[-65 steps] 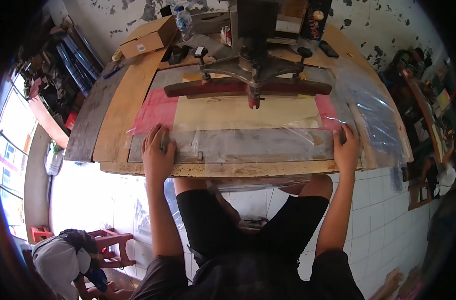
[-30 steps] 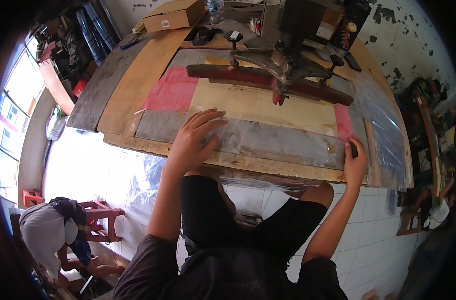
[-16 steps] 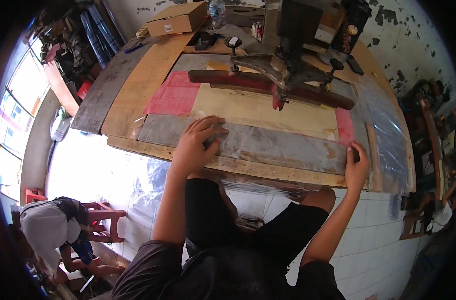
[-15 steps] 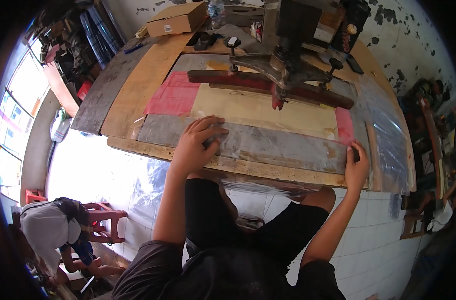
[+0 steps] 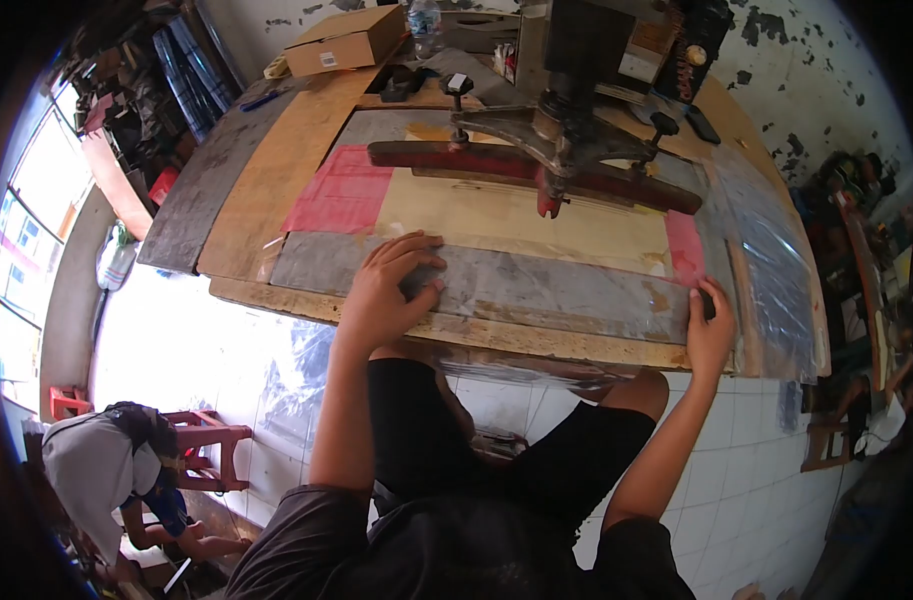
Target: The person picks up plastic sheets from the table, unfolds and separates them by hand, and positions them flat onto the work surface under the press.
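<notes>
My left hand (image 5: 388, 290) lies on the grey front strip (image 5: 536, 285) of the work board, fingers spread and thumb apart. At the board's right side, the thumb and index finger of my right hand (image 5: 711, 328) come together by the lower corner of a pink patch (image 5: 685, 245). What lies between those fingertips is too small to make out. Between the hands and the clamp lies a pale yellow panel (image 5: 516, 217), with a larger pink patch (image 5: 338, 190) at its left end. Above it hangs a metal clamp arm (image 5: 556, 135) with a dark red bar (image 5: 476, 160).
Clear plastic sheeting (image 5: 776, 280) covers the table's right end. At the back stand a cardboard box (image 5: 344, 42) and a plastic bottle (image 5: 425, 25); a phone (image 5: 702, 125) lies at back right. A person (image 5: 101, 470) bends low by a red stool (image 5: 208, 445) at left.
The view has shifted slightly, moving the table a little left and up. Both hands keep nearly the same places on the board.
</notes>
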`<move>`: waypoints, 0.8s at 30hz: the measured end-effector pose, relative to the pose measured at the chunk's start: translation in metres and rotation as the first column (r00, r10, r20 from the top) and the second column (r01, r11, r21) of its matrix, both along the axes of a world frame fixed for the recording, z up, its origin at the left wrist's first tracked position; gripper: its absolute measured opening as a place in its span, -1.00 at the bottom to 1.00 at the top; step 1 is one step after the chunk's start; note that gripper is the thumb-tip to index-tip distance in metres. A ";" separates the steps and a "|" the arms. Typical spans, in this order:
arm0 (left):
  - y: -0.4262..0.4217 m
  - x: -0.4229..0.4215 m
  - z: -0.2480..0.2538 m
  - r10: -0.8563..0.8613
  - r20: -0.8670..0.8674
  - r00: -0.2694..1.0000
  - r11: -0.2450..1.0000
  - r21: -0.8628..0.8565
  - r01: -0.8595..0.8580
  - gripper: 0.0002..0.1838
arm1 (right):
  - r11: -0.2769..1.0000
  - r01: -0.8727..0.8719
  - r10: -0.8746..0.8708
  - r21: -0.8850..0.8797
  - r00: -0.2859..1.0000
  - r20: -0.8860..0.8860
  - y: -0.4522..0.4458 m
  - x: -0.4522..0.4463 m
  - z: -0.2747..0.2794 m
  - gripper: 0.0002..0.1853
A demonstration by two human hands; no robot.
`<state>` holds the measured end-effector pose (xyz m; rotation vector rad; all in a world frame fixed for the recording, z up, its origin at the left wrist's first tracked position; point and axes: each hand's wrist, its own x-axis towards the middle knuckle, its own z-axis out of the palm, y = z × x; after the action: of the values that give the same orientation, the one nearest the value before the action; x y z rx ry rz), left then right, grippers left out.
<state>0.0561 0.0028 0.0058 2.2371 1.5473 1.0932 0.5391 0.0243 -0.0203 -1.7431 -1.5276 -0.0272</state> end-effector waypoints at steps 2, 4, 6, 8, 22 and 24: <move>0.000 0.000 -0.001 0.002 0.008 1.000 1.000 0.002 -0.002 -0.74 | 1.000 0.006 -0.006 0.002 1.000 0.000 0.000 0.001 0.000 -0.71; 0.000 0.001 -0.001 -0.009 0.020 1.000 1.000 0.001 0.009 -0.74 | 1.000 -0.007 0.008 -0.004 1.000 0.008 -0.001 0.001 0.001 -0.70; -0.002 0.002 0.001 0.012 0.014 1.000 1.000 -0.020 -0.012 -0.75 | 1.000 0.008 -0.008 -0.004 1.000 0.016 0.000 0.001 0.000 -0.70; -0.002 0.003 0.003 0.004 0.018 1.000 1.000 -0.027 -0.004 -0.75 | 1.000 -0.004 0.004 0.001 1.000 0.003 -0.002 -0.001 0.002 -0.70; -0.001 0.003 0.002 0.011 0.035 0.999 0.999 -0.045 -0.009 -0.75 | 1.000 0.025 -0.025 0.013 1.000 -0.009 -0.002 -0.003 0.003 -0.73; -0.002 0.003 0.003 0.015 0.039 0.999 0.999 -0.051 -0.013 -0.75 | 0.999 0.035 -0.035 0.013 0.999 -0.010 -0.002 -0.003 0.003 -0.74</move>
<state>0.0593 0.0010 0.0089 2.1621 1.5599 1.0818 0.5365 0.0220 -0.0175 -1.7574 -1.4867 -0.0462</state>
